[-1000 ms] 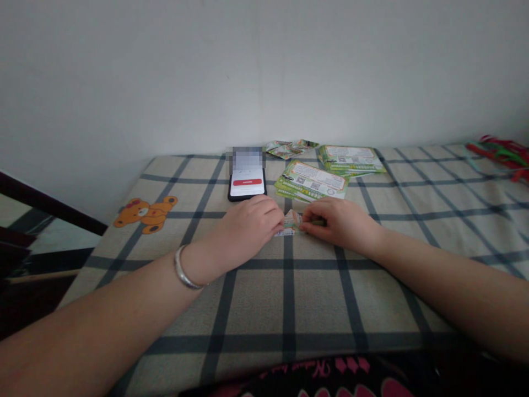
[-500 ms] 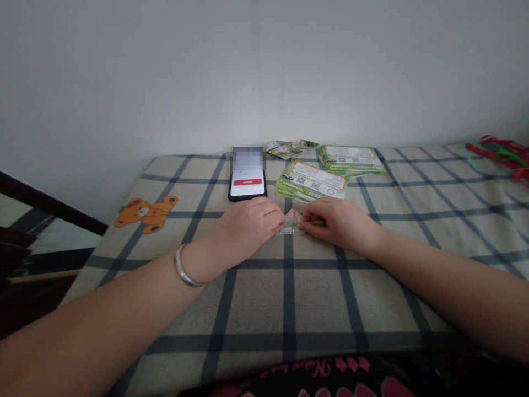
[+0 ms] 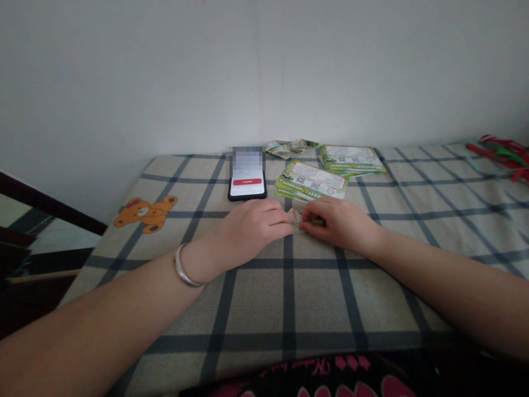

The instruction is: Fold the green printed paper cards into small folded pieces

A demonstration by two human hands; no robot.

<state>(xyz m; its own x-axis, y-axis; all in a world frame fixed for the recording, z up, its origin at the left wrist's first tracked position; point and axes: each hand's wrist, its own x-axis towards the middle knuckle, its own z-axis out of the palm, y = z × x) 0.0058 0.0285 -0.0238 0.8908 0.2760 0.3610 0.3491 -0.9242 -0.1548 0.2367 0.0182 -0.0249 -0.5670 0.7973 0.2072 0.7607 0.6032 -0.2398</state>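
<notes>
A small folded paper card (image 3: 296,219), printed in green and white, lies on the checked tablecloth between my hands. My left hand (image 3: 258,225), with a silver bangle at the wrist, has its fingers together over the card's left part and hides it. My right hand (image 3: 336,220) pinches the card's right side, its fingers curled, with a bit of yellow-green showing under them. Just beyond my hands lies a fanned pile of green-and-white printed cards (image 3: 312,181). A phone (image 3: 248,187) with a lit screen lies beyond my left hand.
Another pile of printed cards (image 3: 351,159) and several folded paper pieces (image 3: 291,148) lie by the wall. Red and green items (image 3: 506,157) are at the far right. The tablecloth (image 3: 256,298) bears an orange bear patch (image 3: 146,214); its left edge drops off.
My left hand has slid slightly right along the card, covering more of it and coming closer to my right hand. My right hand has stayed about where it was.
</notes>
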